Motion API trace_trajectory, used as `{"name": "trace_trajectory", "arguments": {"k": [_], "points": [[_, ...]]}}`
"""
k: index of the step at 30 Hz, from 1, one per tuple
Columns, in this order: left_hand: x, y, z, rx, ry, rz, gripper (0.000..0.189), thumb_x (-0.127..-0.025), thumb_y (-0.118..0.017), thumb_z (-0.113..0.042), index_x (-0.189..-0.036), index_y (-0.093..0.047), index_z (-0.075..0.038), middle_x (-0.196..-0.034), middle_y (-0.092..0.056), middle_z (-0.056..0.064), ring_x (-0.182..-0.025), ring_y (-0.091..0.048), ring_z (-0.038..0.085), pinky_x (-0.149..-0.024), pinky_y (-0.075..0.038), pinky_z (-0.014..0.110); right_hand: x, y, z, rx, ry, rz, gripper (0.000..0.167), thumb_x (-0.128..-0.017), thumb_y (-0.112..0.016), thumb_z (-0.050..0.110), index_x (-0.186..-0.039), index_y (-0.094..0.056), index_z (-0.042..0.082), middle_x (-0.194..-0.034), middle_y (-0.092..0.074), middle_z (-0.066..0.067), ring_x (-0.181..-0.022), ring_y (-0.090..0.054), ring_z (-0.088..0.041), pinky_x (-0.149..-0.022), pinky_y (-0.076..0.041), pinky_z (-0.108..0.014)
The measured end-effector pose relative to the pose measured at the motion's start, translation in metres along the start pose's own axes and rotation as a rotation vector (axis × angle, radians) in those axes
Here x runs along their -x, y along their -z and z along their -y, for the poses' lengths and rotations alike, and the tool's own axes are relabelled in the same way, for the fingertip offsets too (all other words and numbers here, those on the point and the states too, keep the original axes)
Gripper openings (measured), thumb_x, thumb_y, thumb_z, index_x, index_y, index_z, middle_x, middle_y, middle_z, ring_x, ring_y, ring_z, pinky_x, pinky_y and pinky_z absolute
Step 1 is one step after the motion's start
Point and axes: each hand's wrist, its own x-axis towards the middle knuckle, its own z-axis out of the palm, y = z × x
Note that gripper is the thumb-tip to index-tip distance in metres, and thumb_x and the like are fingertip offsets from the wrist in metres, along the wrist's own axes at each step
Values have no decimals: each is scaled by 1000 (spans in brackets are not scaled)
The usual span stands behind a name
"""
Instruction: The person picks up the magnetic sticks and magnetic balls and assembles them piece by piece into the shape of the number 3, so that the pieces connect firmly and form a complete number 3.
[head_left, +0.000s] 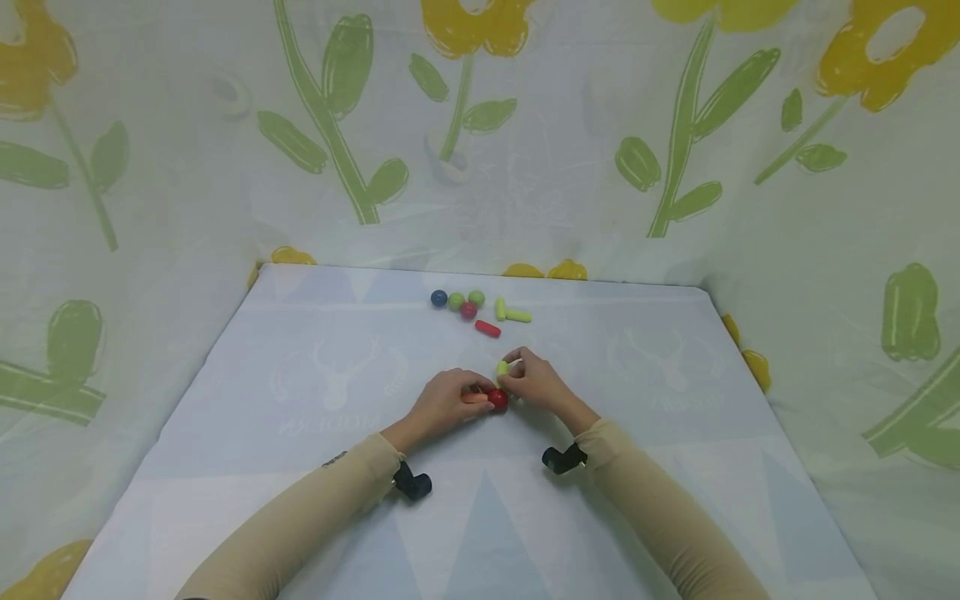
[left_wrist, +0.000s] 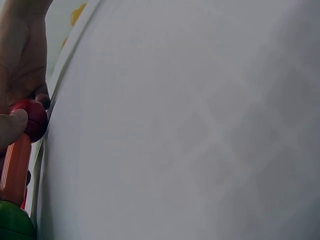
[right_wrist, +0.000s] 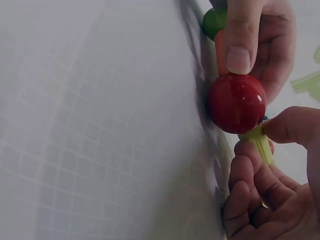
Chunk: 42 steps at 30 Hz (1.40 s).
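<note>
My left hand (head_left: pixel 446 398) grips a small red ball (head_left: pixel 498 400) joined to an orange stick (left_wrist: pixel 15 167). A green ball (left_wrist: pixel 14 220) sits at the other end of that stick, as the left wrist view shows. Between thumb and fingers, my right hand (head_left: pixel 536 379) pinches a short yellow-green stick (head_left: pixel 502 369). Its end meets the red ball's side in the right wrist view (right_wrist: pixel 254 134). Both hands are close together over the middle of the table, and the left fingers hide most of the orange stick from the head view.
Beyond the hands on the table (head_left: pixel 480 517) lie a blue ball (head_left: pixel 438 297), two green balls (head_left: pixel 456 302), another red ball (head_left: pixel 468 311), a red stick (head_left: pixel 487 328) and two yellow-green sticks (head_left: pixel 518 317). A flower-patterned curtain (head_left: pixel 540 167) surrounds the table.
</note>
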Motion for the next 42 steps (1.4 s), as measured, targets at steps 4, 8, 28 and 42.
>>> {"name": "trace_trajectory", "arguments": {"k": [4,8,28,42], "points": [[0,-1,0,5,9,1,26,-89,-80,-28,-112,-77,-17,-105,-74,-7,-93,-62,11,-86,-52,33,1,-2,-1,-7,15,-9,41,-94,-69,25,-129,-53,9,-94,-68,-4,-80,-59,-18,-68,-48,-29],[-1,-2,1,9,17,-1,25,-89,-81,-28,-111,-77,-18,-104,-73,-8,-92,-61,10,-84,-51,32,2,-2,-2,-16,29,-7,40,-94,-69,25,-129,-54,12,-95,-70,-3,-80,-61,-18,-69,-49,-30],[0,-2,2,-2,-7,-15,25,-89,-81,-28,-109,-76,-15,-100,-74,-6,-89,-62,12,-80,-52,32,6,-6,-5,-25,71,30,50,-97,-68,25,-145,-53,19,-101,-72,-3,-82,-61,-19,-68,-52,-29],[-1,-2,2,-10,-1,-10,25,-89,-81,-27,-110,-76,-15,-99,-73,-8,-86,-60,10,-79,-51,30,12,-6,-12,-37,153,14,50,-97,-67,23,-145,-52,17,-103,-74,-1,-82,-63,-16,-69,-51,-30]]}}
